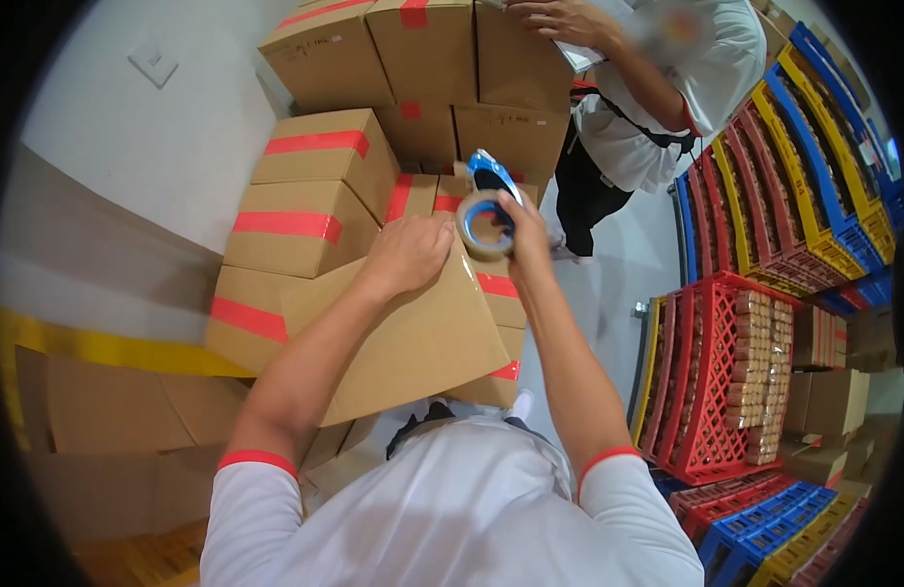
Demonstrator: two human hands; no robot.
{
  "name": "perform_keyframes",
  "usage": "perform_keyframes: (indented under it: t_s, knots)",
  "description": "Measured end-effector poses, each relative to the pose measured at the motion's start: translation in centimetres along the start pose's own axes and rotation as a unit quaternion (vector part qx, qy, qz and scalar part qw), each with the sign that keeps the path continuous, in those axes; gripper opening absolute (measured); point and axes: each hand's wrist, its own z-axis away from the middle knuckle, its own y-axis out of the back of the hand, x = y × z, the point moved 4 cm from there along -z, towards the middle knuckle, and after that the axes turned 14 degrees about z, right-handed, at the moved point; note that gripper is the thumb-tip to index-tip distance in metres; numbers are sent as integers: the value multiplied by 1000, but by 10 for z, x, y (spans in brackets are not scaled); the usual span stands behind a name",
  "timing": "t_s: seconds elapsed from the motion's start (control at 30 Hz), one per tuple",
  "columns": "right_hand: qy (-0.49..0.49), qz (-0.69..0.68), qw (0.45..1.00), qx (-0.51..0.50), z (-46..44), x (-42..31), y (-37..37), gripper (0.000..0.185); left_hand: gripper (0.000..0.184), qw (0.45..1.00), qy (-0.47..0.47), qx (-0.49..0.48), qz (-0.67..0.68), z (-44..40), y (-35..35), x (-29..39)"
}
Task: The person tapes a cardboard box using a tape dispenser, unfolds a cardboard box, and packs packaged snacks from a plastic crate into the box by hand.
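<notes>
A brown cardboard box (413,342) lies tilted in front of me, with a shiny strip of clear tape along its right edge. My right hand (527,235) is closed round a blue tape dispenser (489,171) carrying a large roll of tape (469,235), held at the box's far right corner. Beside the roll, my left hand (413,256) rests on the far edge of the box with its fingers curled in. What those fingers pinch, if anything, is hidden.
Boxes with red tape (310,210) are stacked at the left and behind. Another person (657,108) stands at the back right holding papers (581,57). Red, blue and yellow crates (711,382) line the right side. A white wall (90,147) bounds the left.
</notes>
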Motion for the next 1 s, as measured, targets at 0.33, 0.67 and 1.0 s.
perform_keyframes:
  t_s: [0.33, 0.67, 1.0]
  knots:
    - [-71, 58, 990, -103, 107, -22, 64, 48, 40, 994, 83, -12, -71, -3, 2, 3]
    - [-59, -153, 985, 46, 180, -26, 139, 46, 74, 948, -231, -186, -113, -12, 19, 26]
    - [-26, -143, 989, -35, 218, -47, 105, 54, 92, 952, 275, -55, -126, 59, 68, -79]
